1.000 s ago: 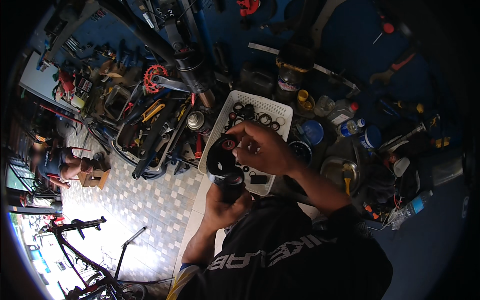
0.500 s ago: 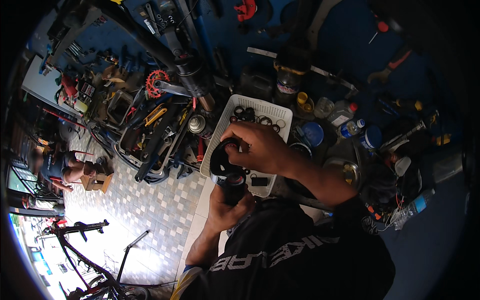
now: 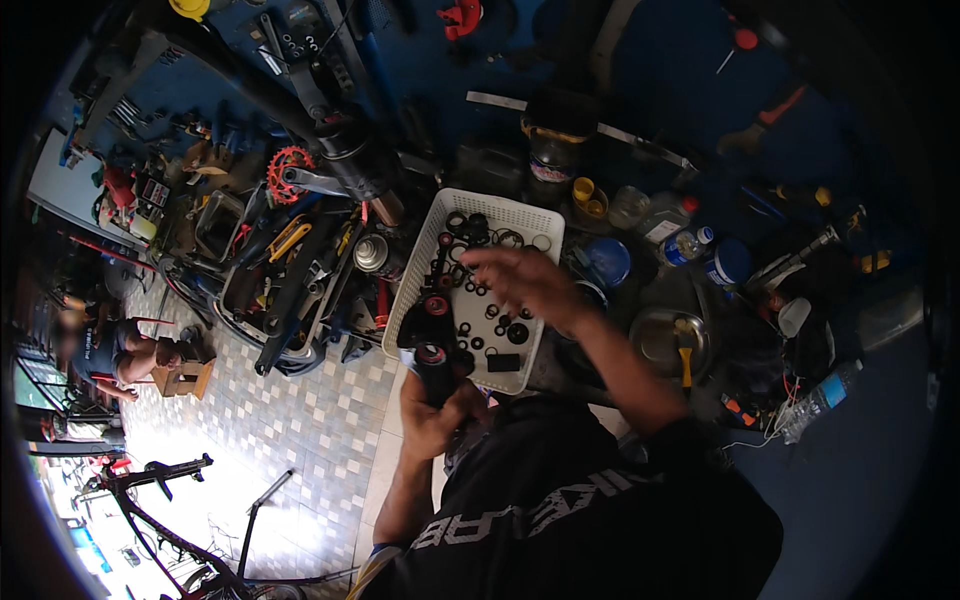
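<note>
Left hand (image 3: 432, 415) closed round a dark cylindrical part (image 3: 437, 368), held upright just off the near edge of the white perforated tray (image 3: 418, 262); top of the part shows a ring with a reddish rim. Right hand (image 3: 527, 283) open, fingers spread and slightly blurred, holding nothing that I can make out; it hovers over the tray's middle, above loose black rings and seals (image 3: 500, 326).

Judgement on the step in hand: pick one ring at a time with thumb and forefinger, keep the cylinder steady and vertical in the left hand so a ring can seat square on its top; check size against the bore before pressing; the small parts lie close together, so a careless pinch could lift two.

Surroundings: tabletop crowded; a spray can (image 3: 371, 253) just left of the tray, a red chainring (image 3: 288, 172) further left, a blue round tin (image 3: 606, 262) and a metal bowl with a yellow-handled tool (image 3: 682, 343) to the right; a plastic bottle (image 3: 820, 400) well apart at far right. The tray's wall and the right forearm stand between the cylinder and the far rings. Tiled floor below left, another person seated there.
</note>
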